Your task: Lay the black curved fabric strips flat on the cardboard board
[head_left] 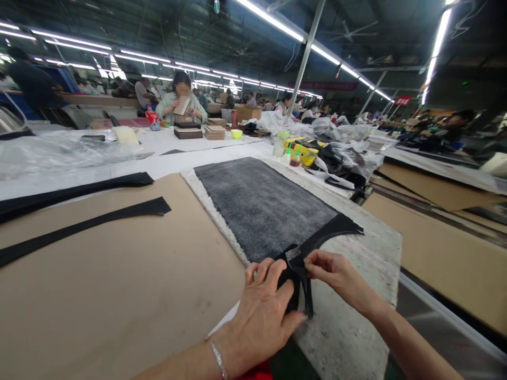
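Note:
A dark grey textured sheet [261, 206] with a dusty look lies on the pale work board [352, 295]. At its near end is a curved black strip of leather-like material [330, 230]; a bunched black part of it, or of a second piece, is beneath my hands. My left hand [265, 306] rests on this black material with fingers bent and spread, thumb apart. My right hand [330, 269] pinches an edge of the black material between thumb and fingers, close to a small grey patch [293, 256]. Both hands partly hide the folded part.
Two long black strips [87, 224] lie at left, the nearer on a tan board [150, 295]. Glue-like bottles [295, 158], a yellow box [307, 153] and plastic-wrapped piles [336, 137] stand beyond. A co-worker [182, 103] sits opposite behind stacked pieces [188, 131]. Tan sheets [435, 248] are at right.

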`<action>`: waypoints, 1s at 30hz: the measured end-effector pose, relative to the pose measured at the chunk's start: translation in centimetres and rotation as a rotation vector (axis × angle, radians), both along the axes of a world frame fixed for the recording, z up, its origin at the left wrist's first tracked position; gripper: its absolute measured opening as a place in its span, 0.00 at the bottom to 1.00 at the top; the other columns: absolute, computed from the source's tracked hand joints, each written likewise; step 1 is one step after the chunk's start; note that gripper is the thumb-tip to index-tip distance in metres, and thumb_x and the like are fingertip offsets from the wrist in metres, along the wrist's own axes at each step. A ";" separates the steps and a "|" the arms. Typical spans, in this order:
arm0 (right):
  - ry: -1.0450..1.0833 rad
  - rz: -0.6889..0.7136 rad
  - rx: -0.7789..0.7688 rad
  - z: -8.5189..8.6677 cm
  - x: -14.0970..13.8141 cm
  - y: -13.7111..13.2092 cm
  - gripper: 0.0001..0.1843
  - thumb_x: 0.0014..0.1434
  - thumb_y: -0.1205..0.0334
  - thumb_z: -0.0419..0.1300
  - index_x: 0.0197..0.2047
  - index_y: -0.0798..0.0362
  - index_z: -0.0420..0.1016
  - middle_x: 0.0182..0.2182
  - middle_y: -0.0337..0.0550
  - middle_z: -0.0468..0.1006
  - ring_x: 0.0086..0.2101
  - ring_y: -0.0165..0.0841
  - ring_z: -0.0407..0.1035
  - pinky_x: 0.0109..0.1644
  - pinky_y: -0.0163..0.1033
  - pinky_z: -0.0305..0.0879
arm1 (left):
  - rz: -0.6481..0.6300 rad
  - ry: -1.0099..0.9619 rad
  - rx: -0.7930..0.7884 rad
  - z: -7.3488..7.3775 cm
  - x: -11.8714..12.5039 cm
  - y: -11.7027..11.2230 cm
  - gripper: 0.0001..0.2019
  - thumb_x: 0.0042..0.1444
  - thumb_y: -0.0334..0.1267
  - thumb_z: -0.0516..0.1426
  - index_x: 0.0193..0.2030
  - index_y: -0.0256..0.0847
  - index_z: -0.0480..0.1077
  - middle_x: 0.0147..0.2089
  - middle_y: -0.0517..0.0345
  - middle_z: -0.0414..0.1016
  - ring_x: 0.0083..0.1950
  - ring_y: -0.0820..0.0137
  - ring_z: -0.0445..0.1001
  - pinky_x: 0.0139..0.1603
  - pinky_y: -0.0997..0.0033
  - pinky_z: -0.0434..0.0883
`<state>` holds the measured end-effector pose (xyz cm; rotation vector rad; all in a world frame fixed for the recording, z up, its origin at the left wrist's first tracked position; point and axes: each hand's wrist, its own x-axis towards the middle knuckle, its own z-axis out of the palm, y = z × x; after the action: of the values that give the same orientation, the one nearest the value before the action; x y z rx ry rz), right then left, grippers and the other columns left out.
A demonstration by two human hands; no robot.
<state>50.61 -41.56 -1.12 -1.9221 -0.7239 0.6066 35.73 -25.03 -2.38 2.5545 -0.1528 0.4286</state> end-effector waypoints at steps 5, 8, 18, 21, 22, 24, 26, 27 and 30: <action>-0.160 0.011 -0.073 -0.6 -0.7 0.6 0.14 0.60 0.50 0.57 0.33 0.53 0.72 0.29 0.39 0.74 0.31 0.34 0.66 0.35 0.38 0.61 | 0.153 0.391 -0.442 0.2 1.5 -1.6 0.19 0.51 0.56 0.59 0.34 0.39 0.73 0.33 0.52 0.75 0.37 0.60 0.71 0.39 0.62 0.65; -0.182 0.027 -0.049 -0.3 -1.1 0.4 0.15 0.64 0.49 0.54 0.36 0.52 0.73 0.33 0.40 0.76 0.36 0.36 0.69 0.40 0.40 0.64 | 0.233 0.540 -0.793 -0.8 2.9 -2.1 0.06 0.50 0.35 0.57 0.24 0.38 0.69 0.24 0.56 0.72 0.25 0.69 0.67 0.27 0.70 0.58; -0.353 0.144 -0.108 -1.2 -1.5 -3.5 0.29 0.55 0.65 0.57 0.61 0.44 0.63 0.64 0.42 0.57 0.62 0.41 0.51 0.67 0.52 0.45 | 0.148 0.686 -1.369 2.7 5.6 -1.2 0.04 0.44 0.30 0.52 0.23 0.35 0.67 0.21 0.58 0.69 0.19 0.79 0.61 0.23 0.76 0.54; -0.443 -0.062 0.018 -2.4 -1.1 -2.9 0.16 0.62 0.57 0.56 0.52 0.46 0.72 0.56 0.43 0.69 0.57 0.42 0.60 0.64 0.51 0.54 | 0.039 0.628 -1.448 3.4 6.1 -1.3 0.07 0.48 0.35 0.54 0.25 0.33 0.69 0.24 0.56 0.71 0.22 0.77 0.64 0.26 0.76 0.56; -0.433 -0.133 0.051 -2.6 -0.7 -2.8 0.14 0.63 0.54 0.55 0.49 0.47 0.75 0.51 0.44 0.73 0.54 0.43 0.64 0.61 0.50 0.58 | -0.016 0.584 -1.448 3.4 6.0 -1.3 0.10 0.51 0.38 0.53 0.28 0.33 0.71 0.26 0.54 0.73 0.24 0.76 0.66 0.28 0.76 0.58; -0.357 -0.296 0.103 -2.9 0.7 -3.0 0.16 0.61 0.48 0.58 0.42 0.50 0.77 0.41 0.46 0.78 0.47 0.45 0.70 0.55 0.50 0.65 | -0.127 0.460 -1.297 2.9 5.6 -1.2 0.16 0.58 0.44 0.49 0.35 0.35 0.73 0.33 0.52 0.76 0.32 0.71 0.71 0.35 0.72 0.64; -0.276 -0.506 0.208 -2.6 2.8 -4.0 0.20 0.55 0.44 0.64 0.38 0.53 0.78 0.35 0.47 0.79 0.41 0.47 0.73 0.50 0.49 0.69 | -0.151 0.298 -0.874 2.0 4.8 -0.9 0.17 0.62 0.45 0.47 0.42 0.39 0.73 0.40 0.51 0.76 0.42 0.65 0.71 0.45 0.63 0.65; -0.256 -0.611 0.277 -2.3 4.0 -4.7 0.22 0.52 0.43 0.65 0.37 0.54 0.77 0.34 0.48 0.79 0.40 0.47 0.74 0.49 0.49 0.71 | -0.126 0.225 -0.604 1.3 4.4 -0.7 0.15 0.63 0.43 0.48 0.44 0.40 0.73 0.42 0.51 0.75 0.46 0.62 0.70 0.49 0.59 0.64; -0.311 -0.841 0.403 0.0 7.9 -8.1 0.23 0.52 0.42 0.64 0.38 0.54 0.71 0.37 0.55 0.78 0.39 0.48 0.75 0.46 0.49 0.73 | -0.060 0.100 0.012 -0.6 3.5 -0.3 0.11 0.60 0.36 0.53 0.47 0.42 0.71 0.46 0.49 0.72 0.50 0.56 0.65 0.50 0.51 0.64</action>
<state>58.50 -49.62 -1.17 -1.7360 -0.1452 -0.3420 39.26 -25.30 -2.99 2.5692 -0.1950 0.2773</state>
